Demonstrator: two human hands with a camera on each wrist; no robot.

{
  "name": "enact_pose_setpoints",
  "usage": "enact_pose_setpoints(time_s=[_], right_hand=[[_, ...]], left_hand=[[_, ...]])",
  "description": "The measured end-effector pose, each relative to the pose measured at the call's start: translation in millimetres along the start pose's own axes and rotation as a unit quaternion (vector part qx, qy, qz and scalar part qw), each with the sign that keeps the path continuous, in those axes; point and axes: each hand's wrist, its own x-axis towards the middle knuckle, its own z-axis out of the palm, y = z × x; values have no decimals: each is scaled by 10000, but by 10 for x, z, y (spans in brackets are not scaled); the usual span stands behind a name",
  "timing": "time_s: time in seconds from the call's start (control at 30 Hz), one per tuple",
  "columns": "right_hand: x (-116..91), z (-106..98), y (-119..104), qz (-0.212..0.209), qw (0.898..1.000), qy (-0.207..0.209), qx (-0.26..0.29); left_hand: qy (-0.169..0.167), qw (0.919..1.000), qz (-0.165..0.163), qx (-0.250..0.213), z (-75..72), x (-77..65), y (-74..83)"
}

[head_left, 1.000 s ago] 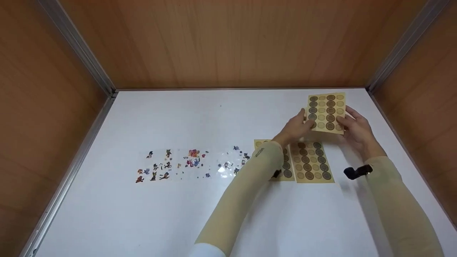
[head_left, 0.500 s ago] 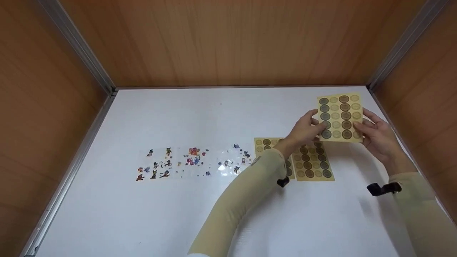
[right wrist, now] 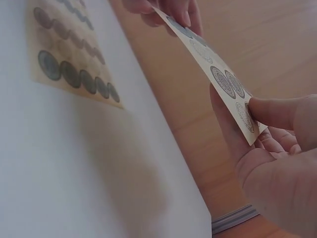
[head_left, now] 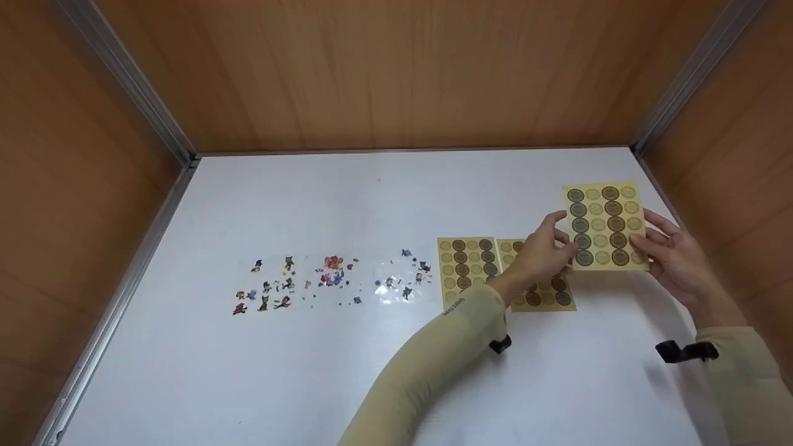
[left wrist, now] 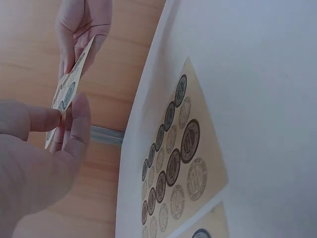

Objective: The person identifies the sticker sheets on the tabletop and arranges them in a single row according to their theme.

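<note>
A tan sticker sheet [head_left: 604,226] with columns of round dark and pale stickers is held up above the table at the right. My left hand [head_left: 540,253] pinches its left edge, thumb on the printed face and fingers behind. On the opposite edge my right hand [head_left: 675,260] grips it the same way. The left wrist view shows the raised sheet [left wrist: 72,87] nearly edge-on between both hands. Two similar sticker sheets lie side by side on the table: one sheet [head_left: 468,263] left of my wrist, the other sheet [head_left: 548,300] partly hidden under my left hand.
To the left, clear sheets with small colourful cartoon stickers [head_left: 333,271] lie in a row on the white table [head_left: 297,371]. Wooden panels [head_left: 409,74] with metal corner strips enclose the back and both sides.
Both hands have carried the sticker sheet to the right and lower, toward the person. More of the two sheets on the table shows now. The cartoon stickers have stayed in place.
</note>
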Motion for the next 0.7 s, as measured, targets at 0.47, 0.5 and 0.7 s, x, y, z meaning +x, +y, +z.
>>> enact_pose_setpoints(time_s=[0.47, 0.5, 0.7], right_hand=[[-222, -339, 129, 761, 9750, 620, -1994], [-228, -356, 140, 831, 9680, 677, -2270], [-262, -391, 243, 994, 8888, 827, -4396]], left_hand=[[-65, 9861, 53, 1659, 446, -146, -111], [-88, 9840, 49, 1781, 469, -149, -125], [-94, 9614, -288, 2735, 574, -181, -186]])
